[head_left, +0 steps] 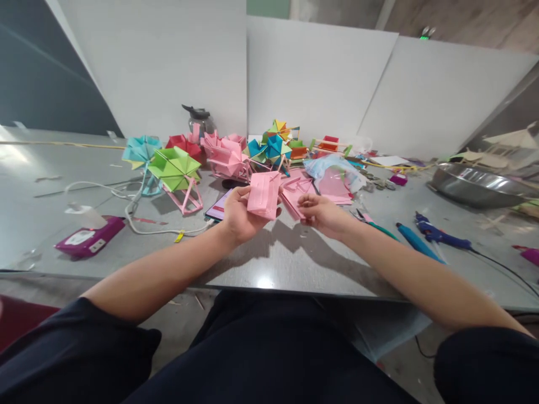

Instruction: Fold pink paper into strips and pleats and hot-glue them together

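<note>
A flat, folded pink paper piece (264,195) lies across the fingers of my left hand (242,216), with the thumb along its left edge. Its surface shows crease lines and a slightly raised panel. To the right, my right hand (324,216) hovers at the near edge of more pink paper pieces (295,188) on the table. Its fingers are loosely bent and apart, and I see nothing held between them. A phone (217,206) lies partly behind my left hand, its screen lit.
Folded-paper models stand behind: a green one (174,167), a light blue one (142,150), a pink one (227,154). Left is a purple power strip (90,237) with a charger and white cable. Right are a blue glue gun (442,233), pliers (379,227) and a metal basin (480,182).
</note>
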`<state>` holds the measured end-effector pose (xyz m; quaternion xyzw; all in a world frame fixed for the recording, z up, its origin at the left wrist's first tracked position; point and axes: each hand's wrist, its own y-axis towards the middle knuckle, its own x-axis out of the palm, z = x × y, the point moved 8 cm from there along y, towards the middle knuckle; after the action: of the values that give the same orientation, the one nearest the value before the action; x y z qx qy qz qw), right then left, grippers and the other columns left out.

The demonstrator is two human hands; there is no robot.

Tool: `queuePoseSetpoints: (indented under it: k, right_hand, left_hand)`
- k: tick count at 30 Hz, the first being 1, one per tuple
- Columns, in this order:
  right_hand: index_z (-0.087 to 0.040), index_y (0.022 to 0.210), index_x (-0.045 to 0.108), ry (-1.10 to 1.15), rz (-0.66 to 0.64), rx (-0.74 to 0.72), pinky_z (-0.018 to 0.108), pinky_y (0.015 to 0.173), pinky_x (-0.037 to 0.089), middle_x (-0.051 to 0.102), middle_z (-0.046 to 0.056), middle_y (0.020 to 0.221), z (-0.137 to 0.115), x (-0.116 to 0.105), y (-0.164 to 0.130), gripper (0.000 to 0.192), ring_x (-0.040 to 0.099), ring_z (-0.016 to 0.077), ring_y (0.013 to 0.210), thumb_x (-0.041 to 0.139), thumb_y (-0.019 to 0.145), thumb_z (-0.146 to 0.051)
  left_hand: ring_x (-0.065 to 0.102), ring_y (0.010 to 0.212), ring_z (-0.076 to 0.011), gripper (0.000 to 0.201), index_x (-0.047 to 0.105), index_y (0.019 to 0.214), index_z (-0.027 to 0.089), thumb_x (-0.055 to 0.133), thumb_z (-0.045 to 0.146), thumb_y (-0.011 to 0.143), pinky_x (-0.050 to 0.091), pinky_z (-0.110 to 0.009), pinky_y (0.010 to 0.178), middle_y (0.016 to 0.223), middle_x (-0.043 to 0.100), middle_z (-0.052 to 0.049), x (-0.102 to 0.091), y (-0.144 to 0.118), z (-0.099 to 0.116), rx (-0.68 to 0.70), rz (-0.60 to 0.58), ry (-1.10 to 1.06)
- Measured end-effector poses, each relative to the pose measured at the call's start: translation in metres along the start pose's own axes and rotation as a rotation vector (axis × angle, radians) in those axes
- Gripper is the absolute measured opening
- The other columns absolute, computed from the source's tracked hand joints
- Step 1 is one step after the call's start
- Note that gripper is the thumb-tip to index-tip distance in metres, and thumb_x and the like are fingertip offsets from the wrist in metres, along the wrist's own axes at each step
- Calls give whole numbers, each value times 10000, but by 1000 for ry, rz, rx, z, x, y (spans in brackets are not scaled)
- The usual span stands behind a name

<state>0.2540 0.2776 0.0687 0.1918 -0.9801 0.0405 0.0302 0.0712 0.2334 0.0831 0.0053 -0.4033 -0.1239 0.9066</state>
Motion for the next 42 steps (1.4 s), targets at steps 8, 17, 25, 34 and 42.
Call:
queuePoseSetpoints:
  k: [8, 17, 25, 34, 42]
  right_hand:
    - [-239, 998, 753, 126, -259, 85, 352, 772, 656, 820, 70, 982, 31, 41, -16, 345, 800, 232, 897, 926, 826, -483]
    - [-250, 926, 696, 155, -233, 93, 455, 945, 678, 832, 77, 975, 44, 41, -15, 365, 822, 253, 955, 984, 767, -409]
    - [-286, 981, 628, 73, -34, -200, 446, 883, 667, 762, -1, 943, 23, 5, -5, 453, 772, 215, 866, 960, 732, -468]
    - [-288, 1077, 569, -186, 86, -520, 421, 803, 667, 720, 32, 1020, -9, 1, -24, 609, 744, 226, 908, 974, 719, -568]
    - [-282, 1154, 570, -311, 90, -548, 513, 888, 694, 743, 88, 1172, -6, 13, -32, 691, 792, 270, 949, 972, 706, -621]
  left_hand:
    - [772, 1025, -317, 536, 750, 1247, 60, 569, 363, 843, 611, -467, 989, 1111, 827, -173, 0, 1, -9, -21, -8, -19]
    - [783, 1040, -340, 518, 755, 1232, 41, 558, 362, 876, 634, -448, 882, 1125, 825, -200, 4, -4, -24, -93, -44, 2]
    - [785, 951, -285, 371, 762, 1156, 107, 563, 303, 911, 630, -398, 795, 1064, 823, -143, -3, 3, -13, 1, -9, 56]
    - [672, 1283, -281, 539, 608, 1396, 288, 684, 225, 866, 531, -431, 1102, 1266, 744, -38, -2, 0, -11, 293, 21, 403]
    - [604, 1356, -295, 708, 414, 1522, 289, 732, 296, 890, 394, -558, 1263, 1371, 654, -63, 10, -9, -24, 330, -101, 599]
